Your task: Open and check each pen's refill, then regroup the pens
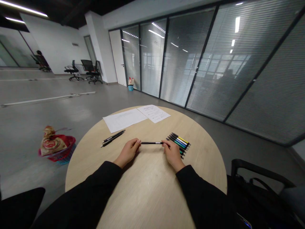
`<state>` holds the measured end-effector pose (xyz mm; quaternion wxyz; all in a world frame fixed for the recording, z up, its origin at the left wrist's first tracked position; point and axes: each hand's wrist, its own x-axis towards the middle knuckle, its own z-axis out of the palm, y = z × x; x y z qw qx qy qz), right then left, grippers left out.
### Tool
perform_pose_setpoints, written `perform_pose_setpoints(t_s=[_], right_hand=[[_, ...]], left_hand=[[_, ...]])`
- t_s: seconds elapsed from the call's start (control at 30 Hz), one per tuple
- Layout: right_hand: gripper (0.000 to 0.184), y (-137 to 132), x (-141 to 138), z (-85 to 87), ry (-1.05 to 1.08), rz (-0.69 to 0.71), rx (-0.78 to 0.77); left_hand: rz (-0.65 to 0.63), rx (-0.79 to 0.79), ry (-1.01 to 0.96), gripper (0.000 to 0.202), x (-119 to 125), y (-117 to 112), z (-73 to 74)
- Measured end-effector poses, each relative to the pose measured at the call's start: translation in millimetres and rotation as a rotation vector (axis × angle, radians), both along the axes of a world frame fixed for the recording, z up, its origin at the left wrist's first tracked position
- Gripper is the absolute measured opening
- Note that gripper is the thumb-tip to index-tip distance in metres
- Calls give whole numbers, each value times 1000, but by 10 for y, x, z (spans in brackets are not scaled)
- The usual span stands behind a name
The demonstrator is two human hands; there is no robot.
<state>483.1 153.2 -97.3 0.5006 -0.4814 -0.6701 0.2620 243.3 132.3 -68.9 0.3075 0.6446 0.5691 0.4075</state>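
A black pen (151, 143) with a pale band near its right end is held level between my two hands, above the round wooden table (147, 190). My left hand (129, 152) pinches its left end, and my right hand (172, 153) pinches the right end. Just beyond and beside my right hand lies a row of several pens (180, 142) with yellow, white, blue and green barrels, partly hidden by that hand. To the left of my left hand, a few black pens (113, 138) lie slantwise, close together.
Two white paper sheets, one blank-looking (125, 120) and one printed (154, 113), lie at the table's far side. A pink basket (57, 152) with a bag stands on the floor at left. A black chair (262, 178) is at right. Glass partitions (188, 60) stand behind.
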Motion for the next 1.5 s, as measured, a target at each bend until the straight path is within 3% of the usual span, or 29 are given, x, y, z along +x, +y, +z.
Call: perform_pose_setpoints(t_s=[0.53,0.8,1.07,1.5], right_hand=[[30,23,-1,-64,-36,57,-42],[29,22,-11,-66,-62,40,-58],[28,31,-8,-69,-68,-5,-64],[22,28,-20,-55,-97,45,-17]], left_hand=[[59,-30,-36,49,13,-16,12],[60,36,-53,39,10,3,-12],[23,34,-159,23,-11,50,-135],[16,52,-104,22,-12,25,-76]])
